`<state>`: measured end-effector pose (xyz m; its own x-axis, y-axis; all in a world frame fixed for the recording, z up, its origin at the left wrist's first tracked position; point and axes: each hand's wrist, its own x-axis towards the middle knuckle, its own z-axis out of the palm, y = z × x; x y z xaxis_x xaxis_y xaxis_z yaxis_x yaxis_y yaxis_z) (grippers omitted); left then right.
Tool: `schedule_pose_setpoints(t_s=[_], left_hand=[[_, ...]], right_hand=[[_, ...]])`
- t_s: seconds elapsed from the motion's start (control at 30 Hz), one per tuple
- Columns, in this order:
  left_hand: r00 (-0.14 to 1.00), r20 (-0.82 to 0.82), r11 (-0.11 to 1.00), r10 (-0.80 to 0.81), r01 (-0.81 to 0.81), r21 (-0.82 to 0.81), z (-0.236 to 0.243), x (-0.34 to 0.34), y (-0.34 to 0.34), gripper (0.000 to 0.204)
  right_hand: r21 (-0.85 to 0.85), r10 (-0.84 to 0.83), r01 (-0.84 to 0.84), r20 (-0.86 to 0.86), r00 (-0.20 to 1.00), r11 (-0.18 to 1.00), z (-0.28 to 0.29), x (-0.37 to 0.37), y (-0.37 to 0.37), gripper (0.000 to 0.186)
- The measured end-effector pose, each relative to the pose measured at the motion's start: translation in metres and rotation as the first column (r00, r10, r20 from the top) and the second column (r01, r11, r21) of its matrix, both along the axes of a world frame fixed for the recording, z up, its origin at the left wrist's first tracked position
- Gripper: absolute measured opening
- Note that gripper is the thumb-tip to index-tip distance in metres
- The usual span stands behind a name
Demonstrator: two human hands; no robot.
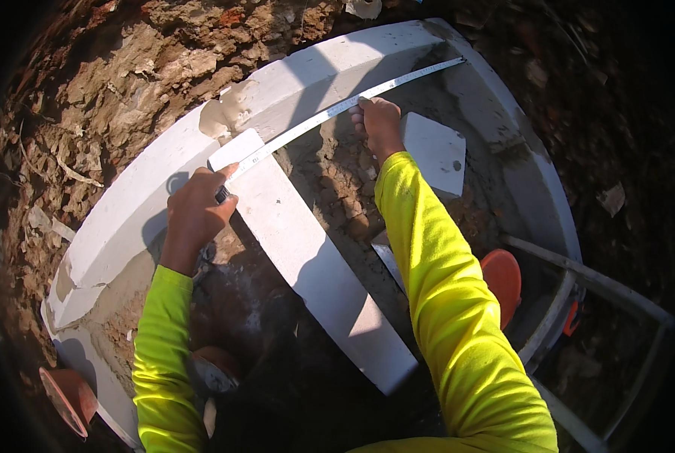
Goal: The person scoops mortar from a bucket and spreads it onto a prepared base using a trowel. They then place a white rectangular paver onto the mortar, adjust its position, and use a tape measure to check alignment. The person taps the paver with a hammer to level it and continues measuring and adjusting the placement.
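Observation:
My left hand [201,211] grips the dark case of a tape measure [222,194] over the far end of a long white block [307,272], which lies lengthwise across the inside of a curved-looking white block frame [137,192]. The steel blade [307,121] stretches from the case to the frame's far right corner. My right hand [375,128] pinches the blade near its middle. Just right of that hand lies a smaller white block [433,151]. Grey mortar shows at the frame's joints and along its inner sides.
Rubble and soil [103,90] surround the frame. An orange bucket or bowl [502,279] sits at the right beside a metal frame [624,291], and another [69,396] at lower left. A metal piece [386,260] lies under my right forearm. Dark shadow covers the bottom middle.

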<state>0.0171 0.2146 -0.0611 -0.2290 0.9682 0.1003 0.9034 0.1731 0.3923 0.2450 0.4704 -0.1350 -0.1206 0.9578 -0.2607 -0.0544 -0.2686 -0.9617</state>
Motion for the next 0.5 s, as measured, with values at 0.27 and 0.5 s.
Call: schedule_pose_setpoints(t_s=[0.27,0.5], left_hand=[[0.994,-0.102,0.959,0.044,-0.070,-0.274,0.003,-0.006,0.017,0.048],[0.987,-0.152,0.950,0.059,-0.102,-0.294,0.005,-0.008,0.015,0.049]], right_hand=[[-0.076,0.084,-0.084,0.004,0.996,0.994,0.009,0.007,-0.016,0.016],[-0.054,0.378,-0.375,0.080,0.922,0.925,-0.002,0.007,-0.091,0.025]])
